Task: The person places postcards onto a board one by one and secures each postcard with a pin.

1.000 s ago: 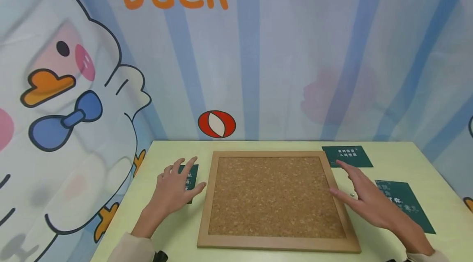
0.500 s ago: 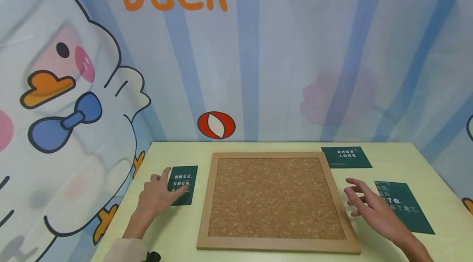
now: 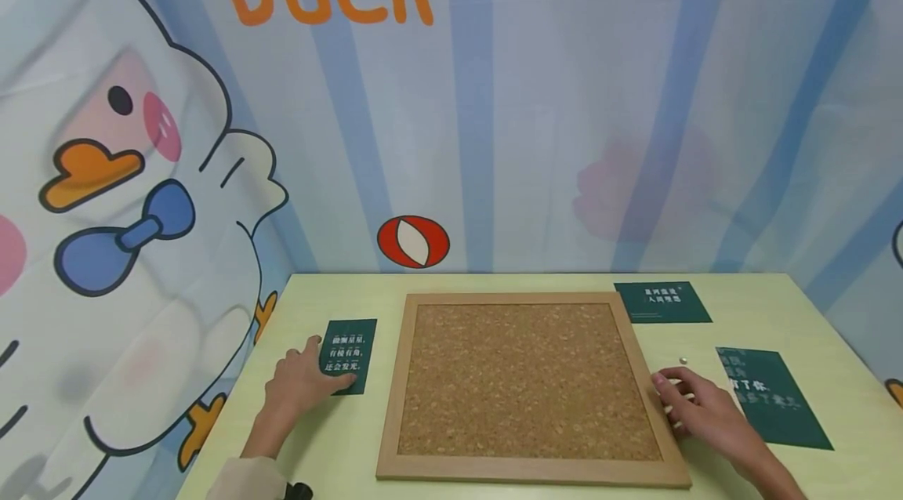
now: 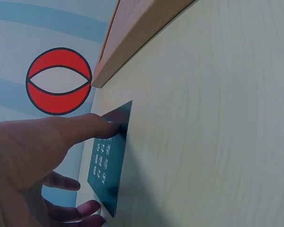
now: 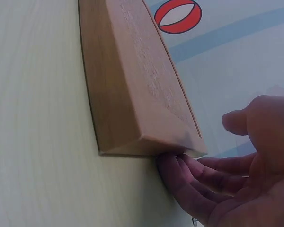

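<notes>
The left hand (image 3: 296,382) grips nothing; its thumb lies over the green card (image 3: 349,355), which is on the desk (image 3: 339,453), left of the framed corkboard (image 3: 529,378). The other fingers are near the card's left edge. The right hand (image 3: 712,412) is also not grasping: its slightly bent fingers touch the right side of the frame, while the thumb stays apart. A small shiny piece (image 3: 683,360) and two further green cards (image 3: 783,402) lie to the right.
</notes>
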Demonstrator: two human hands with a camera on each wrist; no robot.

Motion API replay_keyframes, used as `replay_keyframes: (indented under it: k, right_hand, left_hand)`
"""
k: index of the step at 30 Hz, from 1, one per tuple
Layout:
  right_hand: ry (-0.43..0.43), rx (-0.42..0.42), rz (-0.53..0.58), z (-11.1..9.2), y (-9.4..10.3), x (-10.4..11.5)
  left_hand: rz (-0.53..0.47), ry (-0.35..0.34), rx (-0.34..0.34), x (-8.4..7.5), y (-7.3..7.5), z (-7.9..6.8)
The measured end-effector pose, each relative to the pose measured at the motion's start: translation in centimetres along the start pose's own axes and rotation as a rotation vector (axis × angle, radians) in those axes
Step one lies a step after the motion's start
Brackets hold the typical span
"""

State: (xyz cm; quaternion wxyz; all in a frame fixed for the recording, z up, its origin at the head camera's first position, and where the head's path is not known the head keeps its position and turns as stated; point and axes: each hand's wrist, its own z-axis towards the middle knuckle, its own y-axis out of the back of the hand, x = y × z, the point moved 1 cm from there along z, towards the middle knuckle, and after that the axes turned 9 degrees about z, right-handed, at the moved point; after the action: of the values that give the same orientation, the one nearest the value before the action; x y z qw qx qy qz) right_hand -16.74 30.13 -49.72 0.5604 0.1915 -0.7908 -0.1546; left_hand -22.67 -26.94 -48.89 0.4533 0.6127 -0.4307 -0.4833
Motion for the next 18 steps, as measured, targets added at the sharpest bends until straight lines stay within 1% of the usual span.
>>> replay_keyframes:
  k: [5,13,18]
  right_hand:
    - [-0.007,-0.005,-0.001,0.25,-0.13,-0.05]
    - [-0.005,-0.025,-0.007,0.44,-0.31,-0.21]
    - [-0.009,-0.030,-0.016,0.45,-0.43,-0.25]
  left_hand:
    - [-0.009,0.007,0.012,-0.40,0.14,-0.01]
    - [-0.002,0.039,0.060,-0.77,0.14,0.28]
    - [-0.008,0.047,0.050,-0.62,0.04,0.47]
